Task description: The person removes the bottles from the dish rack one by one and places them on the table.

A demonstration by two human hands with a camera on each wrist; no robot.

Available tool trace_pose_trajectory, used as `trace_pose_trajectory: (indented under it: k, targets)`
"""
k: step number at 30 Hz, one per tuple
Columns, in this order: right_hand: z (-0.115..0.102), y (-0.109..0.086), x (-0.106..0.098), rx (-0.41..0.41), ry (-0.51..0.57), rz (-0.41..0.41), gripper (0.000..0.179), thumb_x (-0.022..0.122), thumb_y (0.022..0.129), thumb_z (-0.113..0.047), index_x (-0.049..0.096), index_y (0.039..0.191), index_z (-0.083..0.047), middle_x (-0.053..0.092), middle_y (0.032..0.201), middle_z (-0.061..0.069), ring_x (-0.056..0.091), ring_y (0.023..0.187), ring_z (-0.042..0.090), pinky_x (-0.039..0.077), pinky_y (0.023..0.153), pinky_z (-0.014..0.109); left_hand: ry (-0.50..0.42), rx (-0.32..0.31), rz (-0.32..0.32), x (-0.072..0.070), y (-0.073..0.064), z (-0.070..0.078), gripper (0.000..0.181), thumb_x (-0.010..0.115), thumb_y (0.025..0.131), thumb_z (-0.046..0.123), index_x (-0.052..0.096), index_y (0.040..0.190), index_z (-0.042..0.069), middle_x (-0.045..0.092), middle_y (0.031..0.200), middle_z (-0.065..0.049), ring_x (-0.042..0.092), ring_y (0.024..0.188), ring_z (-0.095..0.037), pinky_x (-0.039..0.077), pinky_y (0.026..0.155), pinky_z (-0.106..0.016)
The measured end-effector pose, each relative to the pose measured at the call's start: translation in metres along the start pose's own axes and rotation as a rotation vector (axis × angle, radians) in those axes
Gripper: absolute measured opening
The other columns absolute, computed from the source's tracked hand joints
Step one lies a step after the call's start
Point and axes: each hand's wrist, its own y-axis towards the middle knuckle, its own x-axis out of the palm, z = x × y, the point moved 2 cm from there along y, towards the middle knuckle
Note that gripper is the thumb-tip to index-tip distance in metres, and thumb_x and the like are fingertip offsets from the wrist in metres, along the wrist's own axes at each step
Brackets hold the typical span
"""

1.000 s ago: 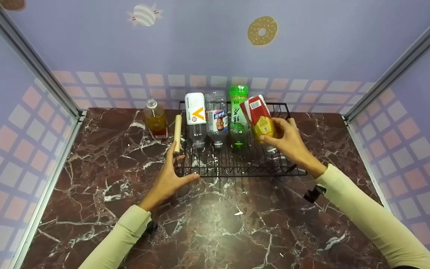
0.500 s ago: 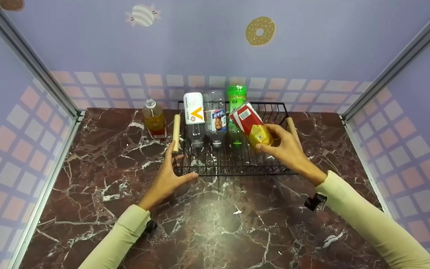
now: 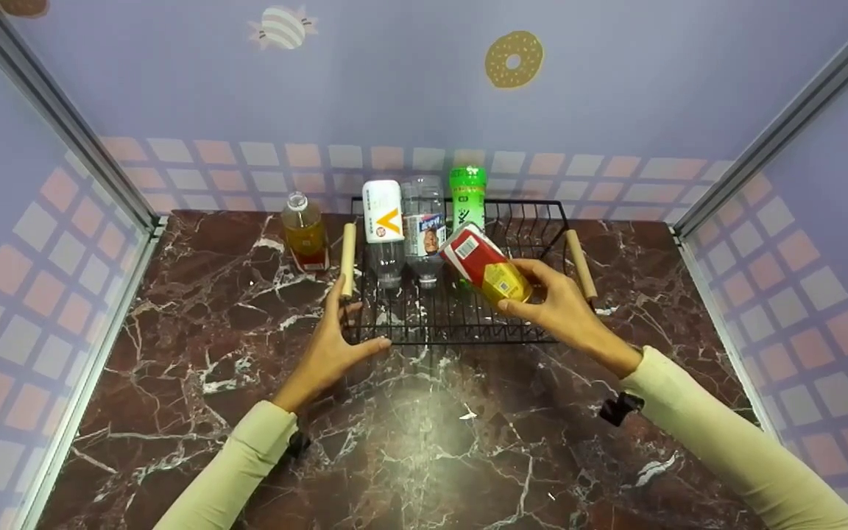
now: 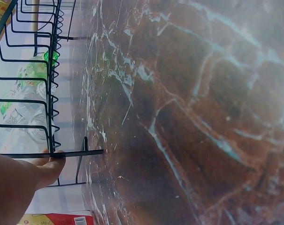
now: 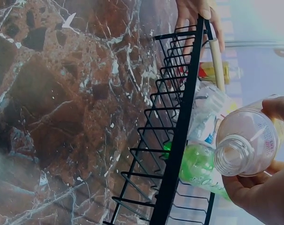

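My right hand (image 3: 564, 309) holds a plastic bottle (image 3: 486, 269) with a red and yellow label over the right part of a black wire basket (image 3: 461, 343). The bottle is tilted, its base toward the upper left. Its uncapped mouth faces the camera in the right wrist view. At the basket's front left corner, my left hand (image 3: 328, 350) grips the wire, thumb along the front rim, index finger by the wooden handle (image 3: 349, 261). Inside lie a white-labelled bottle (image 3: 383, 213), a clear bottle (image 3: 424, 235) and a green bottle (image 3: 468, 191), partly hidden behind the held one.
Left of the basket a bottle (image 3: 306, 235) with a red and yellow label stands on the dark marbled tabletop (image 3: 203, 331). A second wooden handle (image 3: 580, 263) is on the basket's right side. Patterned walls (image 3: 409, 88) enclose the table at the back and sides.
My right hand has moved left and toward me with the bottle, which tilts further left and now covers the lower green bottle. The left hand has stayed in place.
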Motion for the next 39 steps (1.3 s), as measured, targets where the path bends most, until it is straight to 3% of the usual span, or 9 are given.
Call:
trace_pose_trajectory:
  k: [14,20,25,31,39]
  targets:
    - [0.002,-0.009,0.01,-0.002,-0.008,-0.057,0.073,0.091,0.091,-0.015,0.058,0.155,-0.002,0.071,0.139,0.017,0.071,0.111,0.03,0.063,0.097,0.046,-0.017,0.009,-0.001,0.0,0.0,0.0,0.138,0.101,0.081,0.025,0.004,0.179,0.025,0.039,0.168,-0.032,0.047,0.152,-0.045,0.044,0.123,-0.063]
    - [-0.001,-0.015,0.013,0.033,0.016,-0.092,0.075,0.09,0.092,-0.018,0.055,0.158,-0.006,0.07,0.135,0.014,0.069,0.112,0.028,0.063,0.094,0.043,-0.013,0.008,-0.001,0.0,0.001,-0.001,0.137,0.101,0.081,0.025,0.004,0.178,0.024,0.038,0.168,-0.032,0.047,0.153,-0.042,0.042,0.125,-0.061]
    - [-0.003,-0.016,0.015,-0.001,-0.007,-0.105,0.074,0.09,0.091,-0.015,0.056,0.157,-0.004,0.071,0.137,0.016,0.071,0.113,0.029,0.065,0.093,0.042,-0.025,0.012,-0.002,0.001,0.001,-0.002,0.137,0.101,0.081,0.023,0.004,0.178,0.023,0.038,0.167,-0.034,0.046,0.153,-0.044,0.043,0.124,-0.063]
    - [-0.003,-0.017,0.02,-0.046,-0.02,-0.117,0.074,0.091,0.091,-0.01,0.056,0.155,0.002,0.068,0.144,0.022,0.072,0.115,0.033,0.065,0.097,0.049,-0.04,0.005,-0.004,0.001,0.001,-0.002,0.138,0.101,0.081,0.023,0.003,0.179,0.025,0.043,0.164,-0.035,0.049,0.149,-0.049,0.045,0.121,-0.065]
    - [-0.005,-0.021,0.025,-0.071,-0.033,-0.137,0.072,0.091,0.091,-0.012,0.058,0.153,0.002,0.069,0.144,0.022,0.073,0.113,0.033,0.065,0.096,0.057,-0.06,0.005,-0.014,0.001,0.001,-0.003,0.138,0.101,0.081,0.022,0.003,0.178,0.025,0.044,0.163,-0.035,0.049,0.147,-0.052,0.046,0.121,-0.065]
